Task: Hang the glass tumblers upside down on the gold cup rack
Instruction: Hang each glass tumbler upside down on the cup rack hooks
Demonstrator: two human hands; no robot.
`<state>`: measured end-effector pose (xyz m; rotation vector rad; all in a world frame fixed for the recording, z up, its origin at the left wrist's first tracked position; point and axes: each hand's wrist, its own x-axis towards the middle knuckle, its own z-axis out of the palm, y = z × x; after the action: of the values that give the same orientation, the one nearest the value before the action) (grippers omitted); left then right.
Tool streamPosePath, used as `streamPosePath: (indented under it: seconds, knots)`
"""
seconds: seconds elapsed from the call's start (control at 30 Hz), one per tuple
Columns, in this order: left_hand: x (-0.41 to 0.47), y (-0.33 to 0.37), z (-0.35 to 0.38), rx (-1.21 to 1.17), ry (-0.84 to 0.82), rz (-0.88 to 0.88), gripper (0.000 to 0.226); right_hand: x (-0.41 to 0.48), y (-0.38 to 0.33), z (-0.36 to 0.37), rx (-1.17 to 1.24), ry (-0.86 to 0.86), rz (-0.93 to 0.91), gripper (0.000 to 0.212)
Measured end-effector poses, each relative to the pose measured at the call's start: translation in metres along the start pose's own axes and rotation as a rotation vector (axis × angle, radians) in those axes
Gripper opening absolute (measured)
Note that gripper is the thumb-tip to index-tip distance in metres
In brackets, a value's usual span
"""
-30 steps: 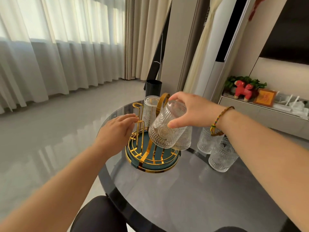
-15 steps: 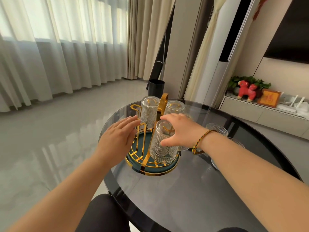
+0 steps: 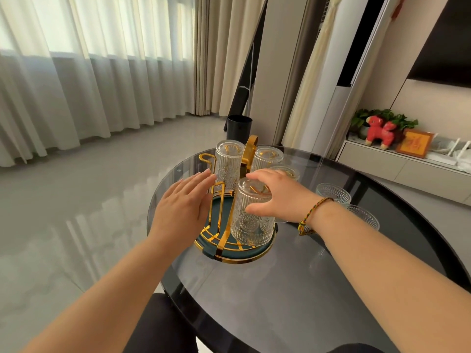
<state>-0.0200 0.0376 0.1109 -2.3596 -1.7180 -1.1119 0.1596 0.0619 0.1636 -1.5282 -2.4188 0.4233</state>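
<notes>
The gold cup rack (image 3: pixel 221 247) with a dark green base stands on the round glass table (image 3: pixel 280 289). Several ribbed glass tumblers hang upside down on it: one at the back left (image 3: pixel 228 163), one at the back right (image 3: pixel 266 159), one partly hidden behind my right hand (image 3: pixel 288 171). My right hand (image 3: pixel 280 197) grips the upturned bottom of the nearest tumbler (image 3: pixel 251 220), which sits over a front peg. My left hand (image 3: pixel 182 210) rests flat and open against the rack's left side.
Two more tumblers stand upright on the table to the right, one (image 3: pixel 334 193) behind the other (image 3: pixel 364 216), both partly hidden by my right wrist. A black bin (image 3: pixel 239 127) stands on the floor beyond the table. A low shelf with ornaments runs along the right wall.
My right hand turned the tumbler upside down and lowered it onto the front peg of the rack. My left hand stayed against the rack's left side.
</notes>
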Motion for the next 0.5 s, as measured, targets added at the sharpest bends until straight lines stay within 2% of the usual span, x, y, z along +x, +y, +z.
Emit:
streamPosePath:
  seconds: [0.2,0.27,0.37,0.5]
  knots:
    - [-0.003,-0.003,0.008,0.004,-0.031,-0.019,0.041,-0.007,0.001,0.003,0.035,0.059,-0.017,0.065]
    - [-0.009,-0.003,0.012,-0.026,-0.040,-0.035,0.046,-0.012,0.002,0.002,0.050,0.102,-0.027,0.063]
    - [-0.026,0.005,0.014,-0.099,0.004,0.003,0.041,-0.026,0.009,0.001,0.108,0.235,-0.054,0.056]
    - [-0.052,0.021,0.025,-0.112,0.071,0.136,0.035,-0.054,0.030,0.013,0.151,0.518,-0.052,0.043]
